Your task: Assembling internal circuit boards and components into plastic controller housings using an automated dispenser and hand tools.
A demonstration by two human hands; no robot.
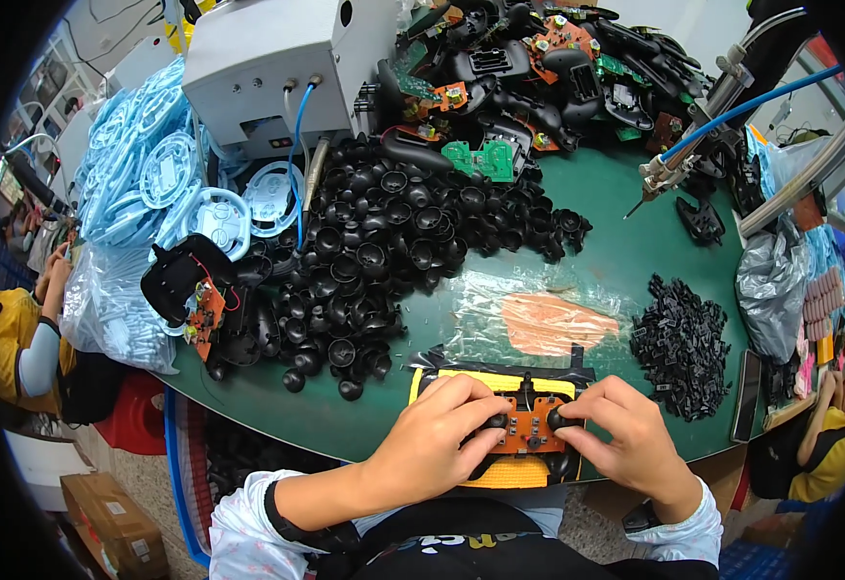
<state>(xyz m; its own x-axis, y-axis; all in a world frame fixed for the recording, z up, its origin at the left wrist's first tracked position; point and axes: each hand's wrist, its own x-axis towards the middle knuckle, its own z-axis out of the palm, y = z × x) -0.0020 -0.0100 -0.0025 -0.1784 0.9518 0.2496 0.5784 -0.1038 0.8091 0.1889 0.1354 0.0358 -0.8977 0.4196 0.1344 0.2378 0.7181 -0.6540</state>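
Note:
An orange circuit board point(530, 440) lies in a black game-controller shell on a yellow ribbed pad point(517, 474) at the table's near edge. At the board's left end, my left hand point(434, 430) pinches a black thumbstick cap point(497, 420) between thumb and fingers. My right hand point(627, 435) pinches another black cap point(557, 419) at the right end. Both caps seem to sit on the board, though the fingers partly cover them. Beyond my left hand spreads a heap of black dome-shaped caps point(372, 256). A pile of small black parts point(681, 346) lies right of my right hand.
Controller shells and boards point(577, 72) are heaped at the back. A grey machine point(263, 72) stands back left, beside light-blue plastic rings point(167, 172). A screwdriver tool point(669, 172) with a blue hose hangs at right. A phone point(747, 396) lies at the right edge.

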